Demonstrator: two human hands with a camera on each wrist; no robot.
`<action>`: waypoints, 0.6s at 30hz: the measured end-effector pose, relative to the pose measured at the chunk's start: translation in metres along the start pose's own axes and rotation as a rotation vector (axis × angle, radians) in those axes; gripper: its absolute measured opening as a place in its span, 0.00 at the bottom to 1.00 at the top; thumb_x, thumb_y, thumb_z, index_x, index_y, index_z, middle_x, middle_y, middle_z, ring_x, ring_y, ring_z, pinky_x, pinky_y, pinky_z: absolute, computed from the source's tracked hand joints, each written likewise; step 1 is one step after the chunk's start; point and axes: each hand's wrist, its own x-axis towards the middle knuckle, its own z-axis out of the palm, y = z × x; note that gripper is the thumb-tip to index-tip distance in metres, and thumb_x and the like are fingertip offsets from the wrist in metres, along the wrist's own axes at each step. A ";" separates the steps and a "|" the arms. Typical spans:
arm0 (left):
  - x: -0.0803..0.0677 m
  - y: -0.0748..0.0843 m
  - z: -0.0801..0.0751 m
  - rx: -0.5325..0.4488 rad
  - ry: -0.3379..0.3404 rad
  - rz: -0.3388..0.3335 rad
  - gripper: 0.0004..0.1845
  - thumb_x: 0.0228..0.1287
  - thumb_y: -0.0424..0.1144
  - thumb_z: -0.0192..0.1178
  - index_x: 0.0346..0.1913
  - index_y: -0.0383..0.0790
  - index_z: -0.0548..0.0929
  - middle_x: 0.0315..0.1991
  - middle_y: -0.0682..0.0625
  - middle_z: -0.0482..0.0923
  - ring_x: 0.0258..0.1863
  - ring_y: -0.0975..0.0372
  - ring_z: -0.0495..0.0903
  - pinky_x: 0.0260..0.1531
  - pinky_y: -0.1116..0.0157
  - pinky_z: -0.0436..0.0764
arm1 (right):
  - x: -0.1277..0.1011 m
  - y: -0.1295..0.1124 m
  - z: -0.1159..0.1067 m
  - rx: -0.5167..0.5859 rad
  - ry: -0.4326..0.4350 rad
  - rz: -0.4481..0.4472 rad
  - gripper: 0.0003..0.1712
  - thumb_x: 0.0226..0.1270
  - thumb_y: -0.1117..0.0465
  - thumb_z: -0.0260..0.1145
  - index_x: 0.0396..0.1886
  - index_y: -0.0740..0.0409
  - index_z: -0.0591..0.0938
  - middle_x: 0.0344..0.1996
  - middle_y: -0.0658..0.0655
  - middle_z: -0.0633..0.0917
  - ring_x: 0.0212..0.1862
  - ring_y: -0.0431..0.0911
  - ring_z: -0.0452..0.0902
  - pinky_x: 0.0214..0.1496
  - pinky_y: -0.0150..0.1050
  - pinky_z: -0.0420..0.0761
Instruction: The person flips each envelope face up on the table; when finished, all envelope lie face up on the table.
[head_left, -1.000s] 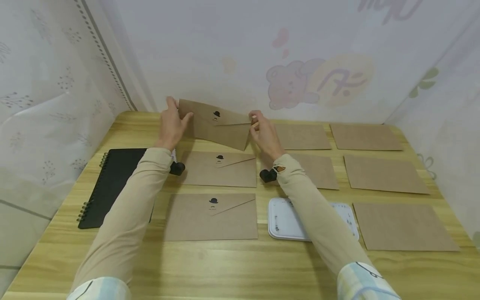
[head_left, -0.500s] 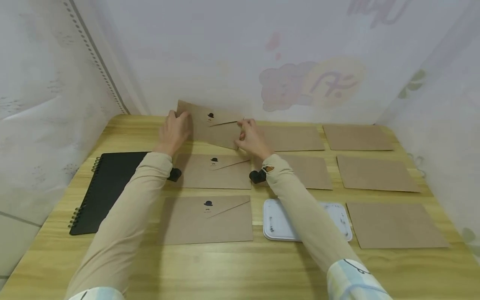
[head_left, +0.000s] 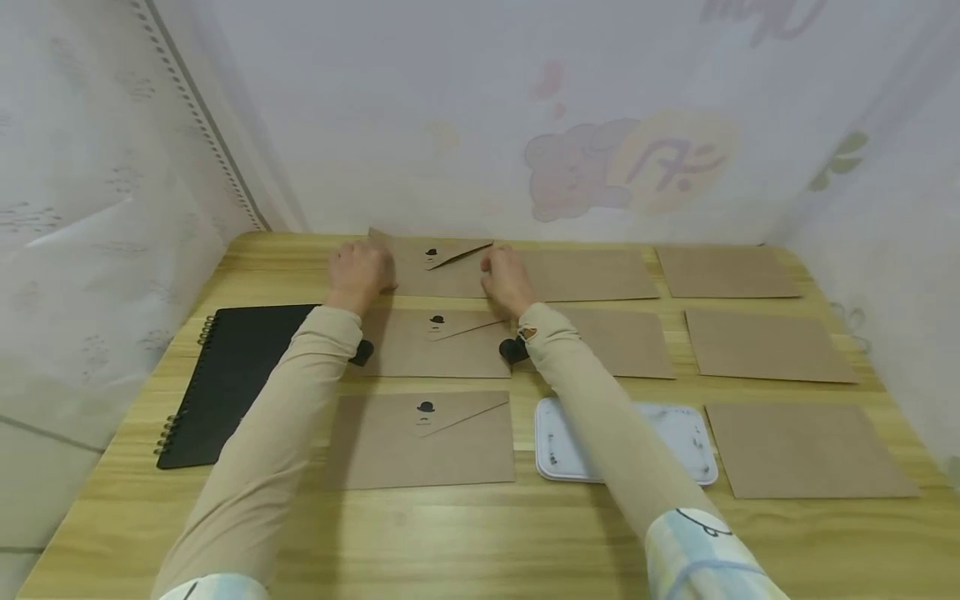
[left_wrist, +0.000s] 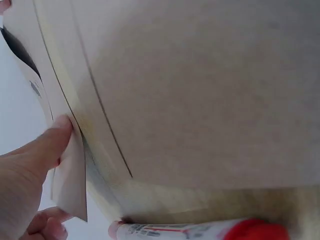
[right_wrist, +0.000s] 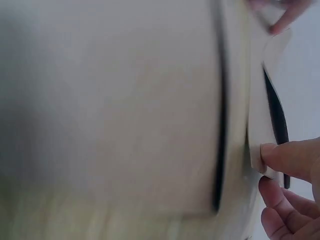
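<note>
A brown kraft envelope (head_left: 442, 283) with a small bowler-hat print lies at the back left of the table, its left end curled up. My left hand (head_left: 362, 273) pinches its left end; in the left wrist view the thumb (left_wrist: 55, 137) is on the near face, fingers behind. At the right end, my right hand (head_left: 507, 279) pinches the lower corner, with thumb (right_wrist: 290, 157) and fingers either side in the right wrist view. The flap gapes slightly as a dark slit. Two more hat-printed envelopes lie nearer, a middle one (head_left: 442, 354) and a front one (head_left: 435, 454).
Several plain brown envelopes (head_left: 810, 454) lie in rows to the right. A black spiral notebook (head_left: 247, 375) is at the left. A pale rounded flat case (head_left: 558, 450) sits partly under my right forearm. A white tube with a red end (left_wrist: 200, 231) lies low in the left wrist view.
Both hands have lowered the back-left envelope from a tilted, raised position down towards the table. Its right side now lies flatter; the left end still curls up.
</note>
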 end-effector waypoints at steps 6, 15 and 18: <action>-0.002 0.000 0.001 -0.035 -0.051 -0.004 0.15 0.56 0.49 0.65 0.36 0.39 0.85 0.40 0.32 0.79 0.42 0.42 0.72 0.43 0.45 0.68 | 0.001 0.004 -0.005 -0.263 -0.047 -0.152 0.07 0.61 0.69 0.59 0.32 0.66 0.83 0.40 0.62 0.80 0.45 0.53 0.74 0.48 0.44 0.73; 0.001 -0.013 -0.001 -0.073 -0.146 0.033 0.19 0.59 0.49 0.62 0.47 0.39 0.82 0.46 0.34 0.75 0.48 0.42 0.70 0.46 0.44 0.65 | -0.010 0.007 -0.032 -0.233 -0.100 -0.215 0.10 0.66 0.66 0.54 0.34 0.63 0.82 0.34 0.58 0.74 0.36 0.49 0.71 0.40 0.39 0.73; 0.003 -0.018 -0.013 -0.130 -0.176 0.018 0.25 0.59 0.48 0.60 0.55 0.35 0.76 0.52 0.30 0.70 0.52 0.39 0.66 0.49 0.42 0.65 | -0.022 0.015 -0.055 -0.163 -0.080 -0.242 0.11 0.67 0.65 0.54 0.37 0.65 0.82 0.34 0.59 0.74 0.37 0.50 0.70 0.41 0.41 0.72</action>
